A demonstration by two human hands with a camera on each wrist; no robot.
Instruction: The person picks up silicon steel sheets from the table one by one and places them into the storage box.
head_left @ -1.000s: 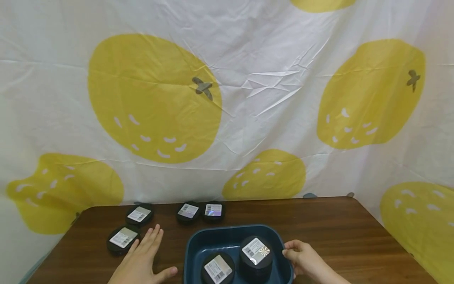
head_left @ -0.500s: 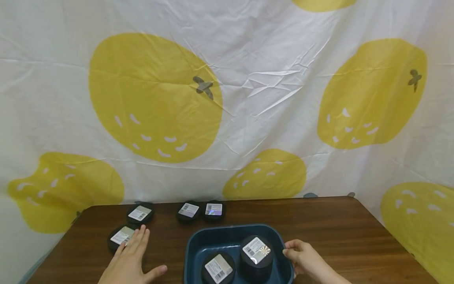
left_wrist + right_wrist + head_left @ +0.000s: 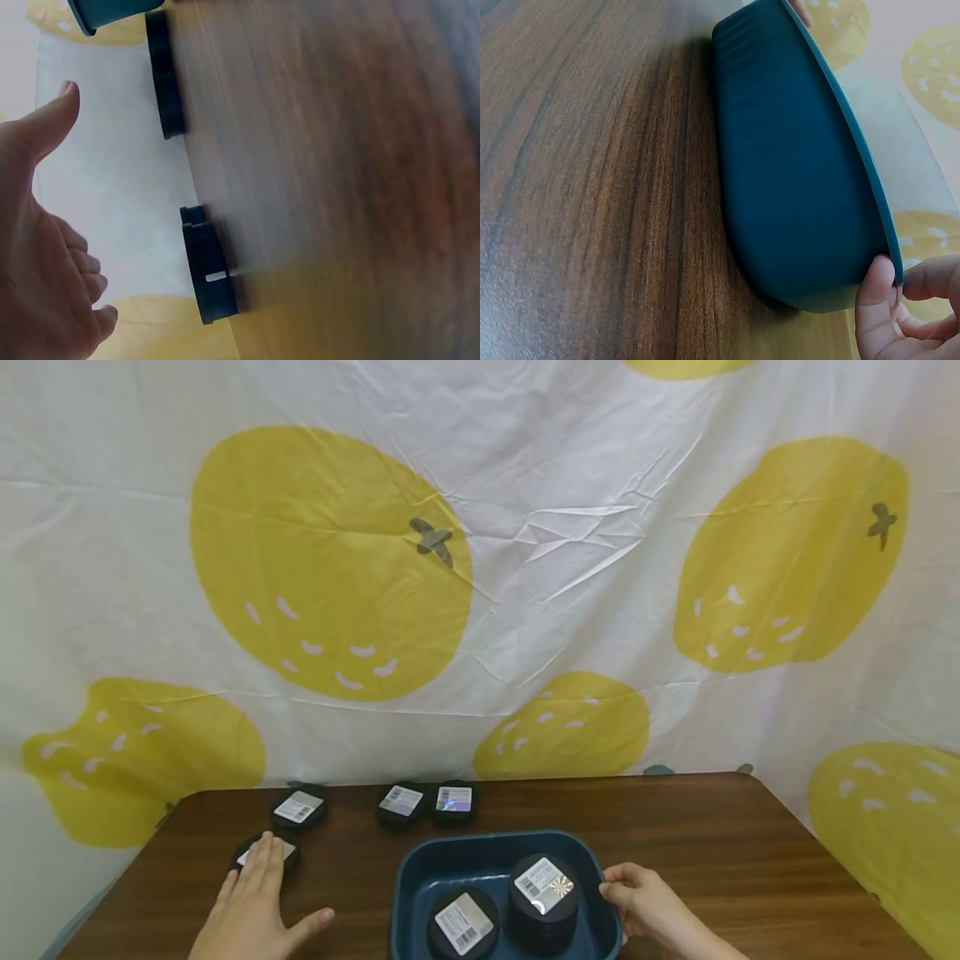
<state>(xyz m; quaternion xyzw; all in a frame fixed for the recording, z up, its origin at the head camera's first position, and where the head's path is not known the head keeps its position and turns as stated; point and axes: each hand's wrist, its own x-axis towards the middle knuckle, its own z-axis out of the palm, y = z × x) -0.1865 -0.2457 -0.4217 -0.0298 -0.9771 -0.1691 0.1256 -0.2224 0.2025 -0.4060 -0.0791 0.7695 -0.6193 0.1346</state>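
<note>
My left hand (image 3: pixel 251 902), fingers straight and thumb spread, reaches over a flat round black tub (image 3: pixel 243 853) with a white barcode label. In the left wrist view that tub (image 3: pixel 206 274) stands on the table, apart from the palm. My right hand (image 3: pixel 648 902) pinches the right rim of a dark blue tray (image 3: pixel 495 842); the right wrist view shows thumb and fingers on its rim (image 3: pixel 877 195). Inside the tray lie a labelled black tub (image 3: pixel 463 925) and, to its right, a taller black stack (image 3: pixel 543 893) whose top label carries a gold starburst.
Another black tub (image 3: pixel 298 807) sits just behind the one by my left hand. Two more black tubs, left (image 3: pixel 400 804) and right (image 3: pixel 454 802), stand side by side at the table's back edge. A lemon-print cloth (image 3: pixel 555 610) hangs behind the brown wooden table (image 3: pixel 712 835).
My left hand has moved left, from beside the nearer left tub to over it, its fingers now covering part of the label. The right hand keeps its grip on the tray.
</note>
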